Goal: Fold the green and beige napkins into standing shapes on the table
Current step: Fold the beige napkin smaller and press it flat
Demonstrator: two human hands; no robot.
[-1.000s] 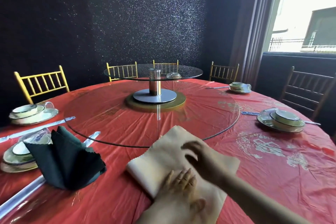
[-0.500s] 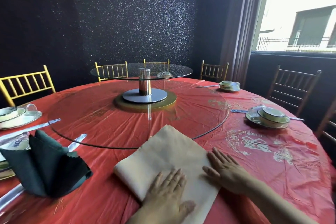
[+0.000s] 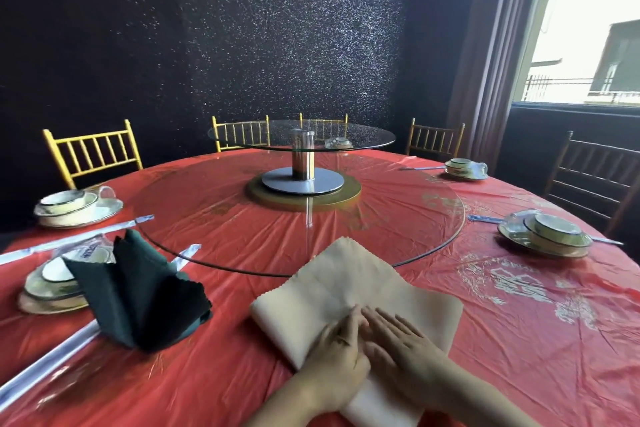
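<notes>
Since the frame half a second ago, the right hand (image 3: pixel 398 347) has moved from the right edge of the beige napkin (image 3: pixel 346 284) to its middle. It now lies directly beside the left hand (image 3: pixel 334 362), with the inner fingers of the two hands touching.

**Hands.** Both hands lie flat on the cloth, palms down. The fingers are straight and close together and point away from the person. Neither hand grips or pinches anything; both press on the napkin surface.

**Beige napkin.** It lies flat on the red table (image 3: pixel 519 357), folded into an oblong and set at an angle. Its far corner reaches under the rim of the large glass turntable (image 3: pixel 242 229). Its near end is below the wrists at the table edge.

**Green napkin.** The green napkin (image 3: pixel 138 298) stands upright on the table, well to the left of the beige one. It is folded into a fan of pleats that meet at the base. It is just beside a stacked plate and bowl (image 3: pixel 52 288).

**Surroundings.**
- A metal post (image 3: pixel 303 156) at the turntable centre carries a smaller glass tier (image 3: pixel 363 139).
- Further plate and bowl sets stand at the left (image 3: pixel 72 206), the right (image 3: pixel 547 236) and the far right (image 3: pixel 464 168).
- A long wrapped utensil (image 3: pixel 45 364) lies near the green napkin.
- Gold chairs (image 3: pixel 93 152) stand behind the table.
- A window (image 3: pixel 588 28) is at the upper right.
</notes>
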